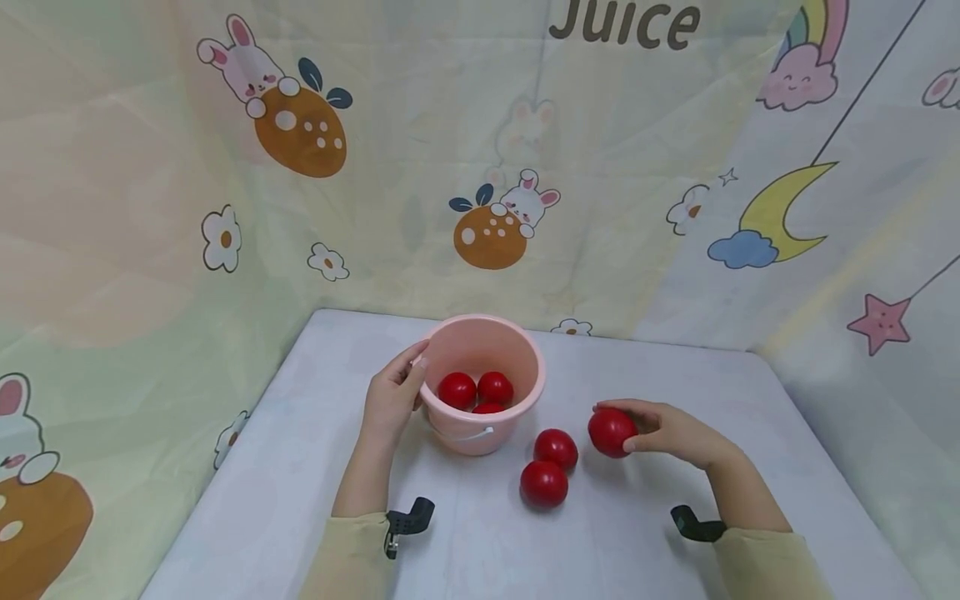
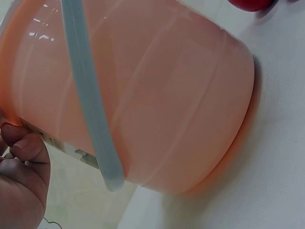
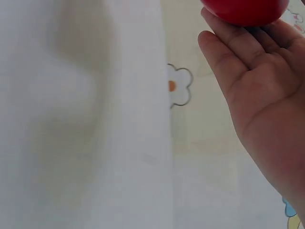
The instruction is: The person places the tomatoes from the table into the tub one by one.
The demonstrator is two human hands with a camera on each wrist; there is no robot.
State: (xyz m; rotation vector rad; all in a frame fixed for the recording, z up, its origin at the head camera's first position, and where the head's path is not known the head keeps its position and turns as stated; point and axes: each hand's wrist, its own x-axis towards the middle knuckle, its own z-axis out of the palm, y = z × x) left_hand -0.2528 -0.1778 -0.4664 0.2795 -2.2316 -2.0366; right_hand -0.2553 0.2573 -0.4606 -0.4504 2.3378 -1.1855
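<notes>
A pink bucket (image 1: 525, 354) stands on the white table (image 1: 300, 467) with three red tomatoes (image 1: 457, 389) inside. My left hand (image 1: 393, 392) grips the bucket's left rim, thumb over the edge; the left wrist view shows the bucket wall (image 2: 181, 95), its pale handle (image 2: 90, 105) and my fingertips (image 2: 26, 145) against it. My right hand (image 1: 663, 432) holds a red tomato (image 1: 611, 432) just right of the bucket; the right wrist view shows that tomato (image 3: 245, 10) at my fingers (image 3: 238, 43). Two more tomatoes (image 1: 556, 448) (image 1: 543, 483) lie on the table in front of the bucket.
A cartoon-printed cloth backdrop (image 1: 487, 167) closes in the table at the back and both sides. The table's front strip lies between my sleeves (image 1: 352, 554).
</notes>
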